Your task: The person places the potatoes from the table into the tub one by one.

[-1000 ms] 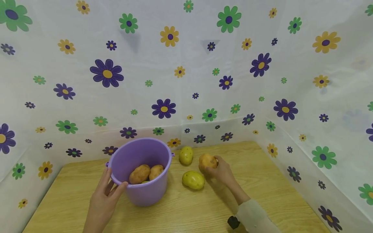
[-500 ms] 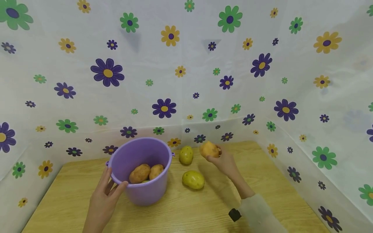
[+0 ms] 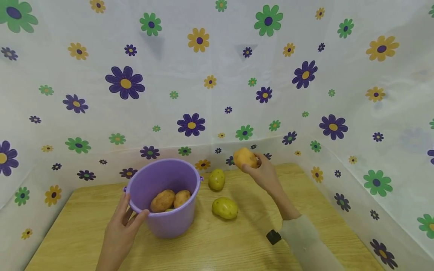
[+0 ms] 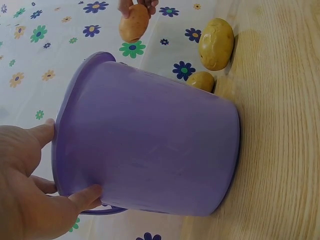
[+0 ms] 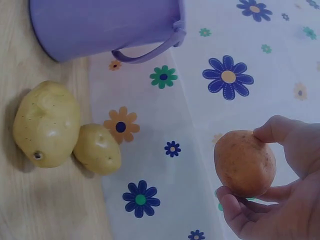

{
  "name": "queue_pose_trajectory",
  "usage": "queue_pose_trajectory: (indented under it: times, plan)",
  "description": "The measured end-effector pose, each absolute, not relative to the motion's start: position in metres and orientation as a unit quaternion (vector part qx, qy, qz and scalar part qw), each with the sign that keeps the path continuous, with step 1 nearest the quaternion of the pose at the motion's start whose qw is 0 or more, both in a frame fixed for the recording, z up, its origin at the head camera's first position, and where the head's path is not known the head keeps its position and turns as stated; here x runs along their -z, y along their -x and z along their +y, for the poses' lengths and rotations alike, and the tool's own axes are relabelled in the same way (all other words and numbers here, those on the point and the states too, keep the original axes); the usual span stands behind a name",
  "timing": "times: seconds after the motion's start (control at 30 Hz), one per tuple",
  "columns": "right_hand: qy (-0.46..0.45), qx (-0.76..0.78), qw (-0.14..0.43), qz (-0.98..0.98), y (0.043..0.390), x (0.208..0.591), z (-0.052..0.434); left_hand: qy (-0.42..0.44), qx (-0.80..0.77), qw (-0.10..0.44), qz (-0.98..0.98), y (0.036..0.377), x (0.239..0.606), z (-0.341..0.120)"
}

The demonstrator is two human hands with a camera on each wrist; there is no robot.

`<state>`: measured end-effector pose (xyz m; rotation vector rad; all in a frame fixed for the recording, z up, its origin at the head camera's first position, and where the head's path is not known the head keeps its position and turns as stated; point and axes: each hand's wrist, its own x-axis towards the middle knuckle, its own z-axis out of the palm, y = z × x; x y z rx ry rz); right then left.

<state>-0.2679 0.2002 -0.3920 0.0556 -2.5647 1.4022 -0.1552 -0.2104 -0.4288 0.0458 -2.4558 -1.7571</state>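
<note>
A purple bucket [image 3: 169, 226] stands on the table at left of centre. My left hand [image 3: 118, 233] holds its near left rim, thumb at the front and fingers at the side. Inside lie two brown potatoes [image 3: 162, 201], with a sliver of something yellow-green beneath them. My right hand [image 3: 266, 175] holds a light brown potato [image 5: 245, 164] in the air, thumb on one side and fingers on the other. Two yellow-green potatoes, a nearer one [image 3: 225, 208] and a farther one [image 3: 216, 180], rest on the table between the bucket and my right arm.
The wood-grain table [image 3: 264, 248] meets a white, flower-printed sheet [image 3: 217, 94] at the back and sides. A purple handle [image 5: 150, 54] hangs down the bucket's side. A small black object [image 3: 273, 237] sits at the right sleeve's cuff.
My right hand has lifted the light brown potato off the table and raised it above the farther yellow-green one. The left hand and bucket stay in place.
</note>
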Motion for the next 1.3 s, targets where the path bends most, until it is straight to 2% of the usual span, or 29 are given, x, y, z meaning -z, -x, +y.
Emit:
queue_pose_trajectory:
  times: [0.43,1.3]
  plan:
    - [-0.017,-0.462,0.095,-0.881,0.266,0.376,0.189,-0.021,0.581,0.053,-0.812,0.155,0.427,-0.211]
    - [-0.131,-0.464,0.087,-0.872,0.261,0.358,0.104,-0.027,0.581,0.051,-0.812,0.156,0.428,-0.210]
